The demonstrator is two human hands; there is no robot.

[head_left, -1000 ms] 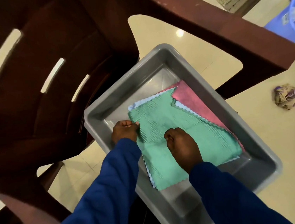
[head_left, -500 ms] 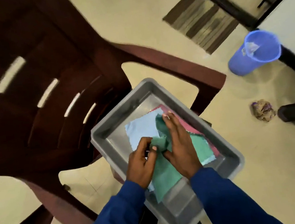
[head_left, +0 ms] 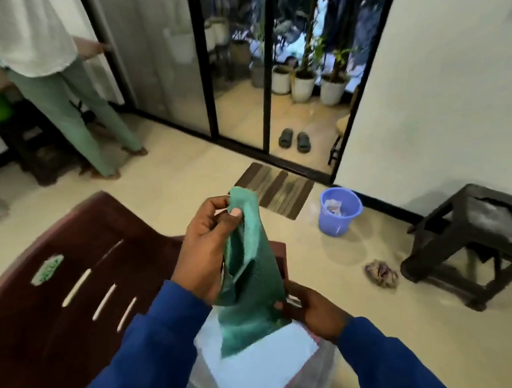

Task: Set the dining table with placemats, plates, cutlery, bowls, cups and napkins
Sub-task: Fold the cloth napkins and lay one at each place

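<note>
The green napkin [head_left: 251,277] has risen above the tray [head_left: 326,364], both hands' grip clamped on it, chair [head_left: 54,312] alongside.

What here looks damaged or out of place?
The dark stool by the wall has a torn, broken-looking seat top. A crumpled rag lies loose on the floor beside it. The green cloth held up in both hands looks fine.
</note>
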